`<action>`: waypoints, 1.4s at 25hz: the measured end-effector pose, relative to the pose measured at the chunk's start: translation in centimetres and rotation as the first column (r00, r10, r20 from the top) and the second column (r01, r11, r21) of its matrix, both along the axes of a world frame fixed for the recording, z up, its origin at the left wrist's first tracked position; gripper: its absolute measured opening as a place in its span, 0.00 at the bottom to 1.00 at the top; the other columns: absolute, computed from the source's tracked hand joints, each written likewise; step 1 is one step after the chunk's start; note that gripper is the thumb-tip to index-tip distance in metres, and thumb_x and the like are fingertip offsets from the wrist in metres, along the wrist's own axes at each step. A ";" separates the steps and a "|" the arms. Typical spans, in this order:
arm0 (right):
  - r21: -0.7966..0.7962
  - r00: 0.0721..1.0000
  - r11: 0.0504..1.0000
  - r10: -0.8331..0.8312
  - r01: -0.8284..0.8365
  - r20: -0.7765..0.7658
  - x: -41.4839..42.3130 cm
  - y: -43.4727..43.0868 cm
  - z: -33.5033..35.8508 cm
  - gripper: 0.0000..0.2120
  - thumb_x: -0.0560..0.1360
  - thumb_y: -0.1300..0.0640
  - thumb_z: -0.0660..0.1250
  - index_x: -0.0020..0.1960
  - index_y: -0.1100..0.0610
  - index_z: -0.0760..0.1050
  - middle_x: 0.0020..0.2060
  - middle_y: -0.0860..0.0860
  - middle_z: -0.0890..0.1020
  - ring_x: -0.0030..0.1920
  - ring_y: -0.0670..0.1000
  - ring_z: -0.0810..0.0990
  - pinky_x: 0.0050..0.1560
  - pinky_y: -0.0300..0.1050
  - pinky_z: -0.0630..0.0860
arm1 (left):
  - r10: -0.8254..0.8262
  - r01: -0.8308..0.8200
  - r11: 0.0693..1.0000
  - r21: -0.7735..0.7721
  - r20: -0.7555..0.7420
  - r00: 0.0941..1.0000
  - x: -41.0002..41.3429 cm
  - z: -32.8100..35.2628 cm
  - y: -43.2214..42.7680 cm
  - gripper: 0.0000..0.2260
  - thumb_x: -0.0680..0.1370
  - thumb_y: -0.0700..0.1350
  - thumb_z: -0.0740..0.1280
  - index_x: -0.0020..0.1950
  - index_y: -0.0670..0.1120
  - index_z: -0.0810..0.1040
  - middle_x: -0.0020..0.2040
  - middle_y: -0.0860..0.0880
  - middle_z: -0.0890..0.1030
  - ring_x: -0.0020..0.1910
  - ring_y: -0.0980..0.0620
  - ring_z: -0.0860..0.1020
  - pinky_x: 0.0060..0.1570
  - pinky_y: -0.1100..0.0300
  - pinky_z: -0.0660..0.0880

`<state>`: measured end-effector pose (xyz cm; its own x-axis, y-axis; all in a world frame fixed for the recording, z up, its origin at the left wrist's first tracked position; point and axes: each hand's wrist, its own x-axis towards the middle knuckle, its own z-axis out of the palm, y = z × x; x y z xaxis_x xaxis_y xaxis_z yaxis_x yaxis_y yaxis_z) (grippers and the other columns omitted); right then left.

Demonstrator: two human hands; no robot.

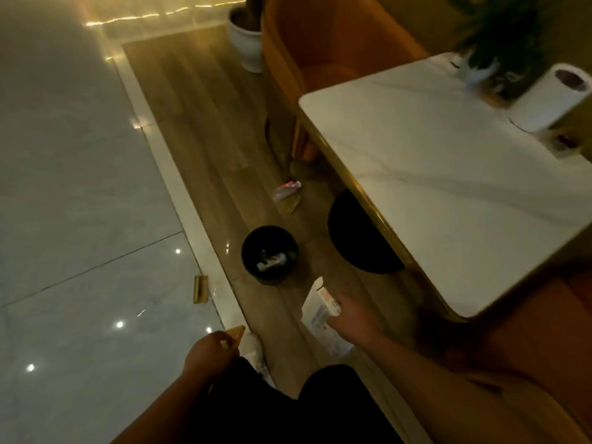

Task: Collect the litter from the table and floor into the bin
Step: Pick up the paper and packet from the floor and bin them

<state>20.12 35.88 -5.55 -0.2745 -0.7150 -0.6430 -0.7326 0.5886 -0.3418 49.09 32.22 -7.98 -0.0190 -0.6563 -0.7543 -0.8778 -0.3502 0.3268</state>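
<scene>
The round black bin (270,258) stood on the wooden floor (198,129), and everything was placed around it. A few pale scraps already lay in its bottom. Just nearer the camera than the bin, the right hand (350,315) hung low over the floor, its grip pinching a small white carton (330,302) with a reddish mark, and a larger white printed sheet (315,310) sat with it; whether the hand held that too could not be told. Nearer still and to the bin's left, the left hand (209,352) was curled, grip pressed on a tan card piece (235,334). Beside it a crumpled white wrapper (254,350) lay on the floor. Left of the bin, on the pale tiles (64,187), a small gold-brown box (201,289) rested alone. Beyond the bin, a red-and-white wrapper (287,189) and a tan flat packet (290,203) lay touching on the wood. Right of the bin, the white marble table (448,174) carried a paper roll (549,96) at its far edge.
</scene>
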 end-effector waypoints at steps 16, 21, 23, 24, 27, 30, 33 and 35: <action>0.188 0.997 0.981 0.042 -0.054 0.069 -4.5 -20.4 -12.2 0.19 0.72 0.49 0.70 0.60 0.52 0.72 0.57 0.53 0.80 0.55 0.57 0.79 0.54 0.55 0.79 | 0.195 -0.195 0.981 0.015 -0.008 0.981 -9.7 -7.7 -18.2 0.14 0.70 0.46 0.69 0.56 0.49 0.80 0.44 0.47 0.83 0.41 0.50 0.81 0.43 0.57 0.79; 0.216 0.998 0.974 0.057 -0.064 0.040 -5.3 -24.2 -18.4 0.16 0.71 0.49 0.71 0.56 0.52 0.73 0.53 0.53 0.81 0.51 0.57 0.80 0.48 0.52 0.79 | 0.174 -0.174 0.985 0.020 -0.029 0.984 -13.0 -14.8 -22.5 0.15 0.70 0.48 0.70 0.56 0.50 0.80 0.47 0.48 0.83 0.39 0.52 0.79 0.38 0.61 0.74; 0.219 0.999 0.975 0.040 -0.047 0.035 -4.9 -25.4 -20.6 0.15 0.72 0.49 0.70 0.55 0.53 0.73 0.52 0.54 0.81 0.50 0.58 0.80 0.47 0.51 0.79 | 0.186 -0.185 0.982 0.020 -0.015 0.983 -13.1 -17.8 -23.8 0.16 0.69 0.49 0.71 0.56 0.50 0.80 0.50 0.47 0.83 0.43 0.50 0.80 0.40 0.61 0.72; 0.219 0.999 0.975 0.026 -0.033 0.034 -4.5 -26.0 -22.0 0.14 0.72 0.49 0.70 0.54 0.53 0.74 0.51 0.54 0.82 0.50 0.58 0.80 0.46 0.50 0.78 | 0.190 -0.190 0.982 0.024 -0.009 0.982 -12.9 -19.5 -24.3 0.15 0.69 0.49 0.71 0.56 0.49 0.81 0.51 0.47 0.83 0.45 0.49 0.81 0.41 0.61 0.72; 0.206 0.999 0.978 -0.014 0.003 0.048 -3.3 -27.1 -25.6 0.14 0.73 0.50 0.70 0.55 0.54 0.74 0.52 0.55 0.82 0.50 0.58 0.81 0.45 0.48 0.77 | 0.209 -0.208 0.978 0.024 -0.003 0.978 -12.5 -23.8 -25.4 0.15 0.69 0.49 0.72 0.55 0.49 0.80 0.52 0.46 0.82 0.45 0.48 0.80 0.40 0.60 0.71; 0.209 0.998 0.978 -0.034 0.024 0.049 -2.2 -27.8 -28.1 0.15 0.73 0.50 0.71 0.56 0.54 0.74 0.53 0.55 0.82 0.52 0.58 0.80 0.49 0.51 0.78 | 0.189 -0.189 0.982 0.014 0.002 0.982 -12.4 -26.7 -26.2 0.16 0.69 0.50 0.72 0.56 0.49 0.80 0.52 0.46 0.82 0.46 0.47 0.80 0.40 0.60 0.71; 0.193 0.997 0.980 -0.065 0.057 0.038 -1.8 -28.5 -29.1 0.16 0.73 0.51 0.71 0.57 0.55 0.74 0.53 0.55 0.82 0.51 0.58 0.80 0.47 0.50 0.77 | 0.170 -0.170 0.985 0.013 0.002 0.985 -12.9 -27.8 -26.6 0.17 0.69 0.49 0.71 0.57 0.50 0.79 0.53 0.46 0.81 0.44 0.48 0.79 0.41 0.59 0.74; 0.171 0.997 0.983 -0.073 0.066 0.035 -1.6 -28.9 -29.6 0.16 0.73 0.50 0.71 0.58 0.55 0.74 0.53 0.55 0.81 0.51 0.58 0.80 0.46 0.48 0.76 | 0.161 -0.160 0.987 0.018 -0.006 0.987 -13.1 -28.2 -26.7 0.18 0.69 0.48 0.70 0.58 0.48 0.78 0.53 0.45 0.81 0.45 0.48 0.79 0.43 0.56 0.76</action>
<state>18.55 7.02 -35.11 -0.2905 -0.5746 -0.7652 -0.6755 0.6895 -0.2613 35.99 5.56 -36.23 0.0802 -0.6384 -0.7655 -0.8075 -0.4918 0.3256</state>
